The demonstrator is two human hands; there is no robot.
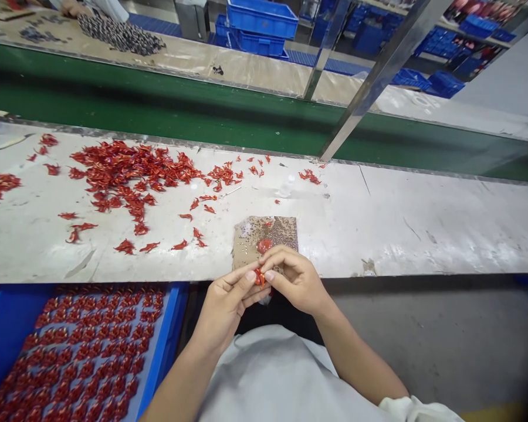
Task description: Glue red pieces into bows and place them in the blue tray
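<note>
A blue tray (172,334) sits at the lower left of the frame, just below the near edge of the bench, and runs out of view. It holds red pointed pieces (83,357) laid in close, regular rows. Blue plastic crates (261,17) are stacked at upper centre beyond the far bench, and further blue crates (444,84) stand at upper right; their contents cannot be made out.

One small red piece (259,278), glossy and pointed, is at lower centre, above the near bench edge. Its material cannot be determined at this resolution. It is pinched between the fingertips of the left hand (226,309) and those of the right hand (296,279). Both hands are partly closed, with the fingers curled and the knuckles close together.

Directly behind the hands, a speckled brown square mat (264,234) lies on the white-topped bench (400,234), with a rounded red blob (264,246) on it. A loose heap of red pieces (132,176) covers the left half of the bench, with strays scattered toward the mat.

A green belt (158,99) runs behind the bench. On the far bench at upper left is a pile of dark-and-white strips (121,34), with a co-worker's hand (73,7) at the top edge of the frame, near that pile.
</note>
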